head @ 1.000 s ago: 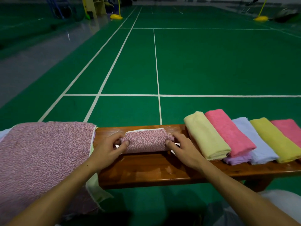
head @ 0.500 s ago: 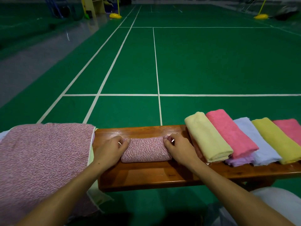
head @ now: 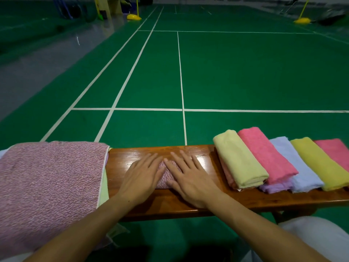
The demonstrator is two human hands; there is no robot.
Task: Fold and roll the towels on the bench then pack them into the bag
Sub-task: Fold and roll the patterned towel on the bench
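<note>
Rolled towel [head: 165, 175] under both flat hands; left hand [head: 140, 177], right hand [head: 188, 179]

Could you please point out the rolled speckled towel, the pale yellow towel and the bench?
rolled speckled towel [head: 166, 176]: head view, strip showing between the hands.
pale yellow towel [head: 239, 161]: head view, its top face.
bench [head: 120, 163]: head view, bare wood.

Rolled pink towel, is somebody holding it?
No grip: the left hand and right hand press flat on top of the rolled pink towel, fingers straight.
</note>
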